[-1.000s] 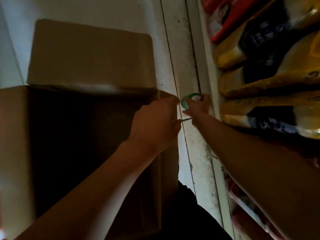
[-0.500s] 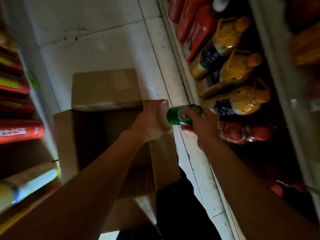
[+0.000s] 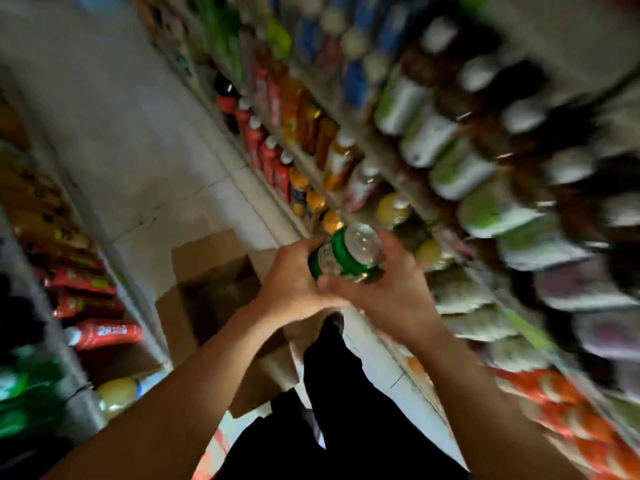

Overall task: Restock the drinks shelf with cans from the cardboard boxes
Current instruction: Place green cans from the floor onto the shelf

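We held one green can (image 3: 341,255) in both hands, out in front of the drinks shelf (image 3: 408,188).

Our left hand (image 3: 294,285) wrapped its fingers round the can's side from about 8 o'clock, and our right hand (image 3: 391,289) cupped it from about 4 o'clock. The can lay tilted, its silver end pointing to about 1 o'clock, toward the shelf, and our right hand was nearer the shelf. The open cardboard box (image 3: 211,289) sat below at 7 o'clock. The shelf was too blurry to show us a free spot.
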Motion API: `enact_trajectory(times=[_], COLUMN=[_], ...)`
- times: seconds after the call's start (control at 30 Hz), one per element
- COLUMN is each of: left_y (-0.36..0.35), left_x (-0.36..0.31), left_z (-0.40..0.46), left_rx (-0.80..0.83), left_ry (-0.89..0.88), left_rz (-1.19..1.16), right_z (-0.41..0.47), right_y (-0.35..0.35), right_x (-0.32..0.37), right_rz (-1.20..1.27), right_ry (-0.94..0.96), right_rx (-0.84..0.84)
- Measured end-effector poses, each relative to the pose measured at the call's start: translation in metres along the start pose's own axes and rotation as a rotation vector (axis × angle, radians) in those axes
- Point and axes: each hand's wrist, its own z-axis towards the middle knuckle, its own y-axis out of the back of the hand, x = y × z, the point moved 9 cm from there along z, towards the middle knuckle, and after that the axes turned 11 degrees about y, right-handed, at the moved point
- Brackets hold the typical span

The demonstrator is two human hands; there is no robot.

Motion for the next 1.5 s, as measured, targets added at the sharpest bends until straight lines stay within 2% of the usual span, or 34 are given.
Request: enact_trajectory(times=[0.03, 0.17, 0.33, 0.53, 0.77, 0.93, 1.1, 1.33, 1.4, 1.5], left_y=[-0.015, -0.075, -0.142, -0.207, -0.288, -0.326, -0.340, -0.347, -0.346, -0.350], left_x=[-0.043, -0.140, -0.243, -0.302, -0.351, -0.383, -0.396, -0.401, -0.400, -0.396], left_z=[-0.022, -0.084, -0.154, -0.221, -0.287, -0.303, -0.295, -0.292, -0.292, -0.283], left_rx=[0.046, 0.199, 0.294, 0.254, 0.180, 0.178, 0.044, 0.142, 0.090, 0.062], left_ry=[-0.041, -0.167, -0.396, -0.542, -0.646, -0.708, -0.764, -0.754, -0.818, -0.774], left_rz=[0.018, -0.017, 0.077, 0.161, 0.055, 0.038, 0.053, -0.010, 0.065, 0.084], right_z=[-0.028, -0.107, -0.187, -0.263, -0.338, -0.355, -0.356, -0.361, -0.365, -0.375], right_y=[0.040, 0.137, 0.236, 0.305, 0.392, 0.429, 0.433, 0.425, 0.422, 0.417], right_x=[0.022, 0.059, 0.077, 0.056, 0.037, 0.029, 0.023, 0.020, 0.020, 0.015], right_rz=[-0.037, -0.106, -0.136, -0.116, -0.166, -0.210, -0.209, -0.222, -0.209, -0.192], right_ry=[0.034, 0.089, 0.136, 0.187, 0.259, 0.265, 0.264, 0.300, 0.318, 0.313], right_rx=[-0.079, -0.340, -0.552, -0.658, -0.725, -0.770, -0.762, -0.767, -0.782, -0.823])
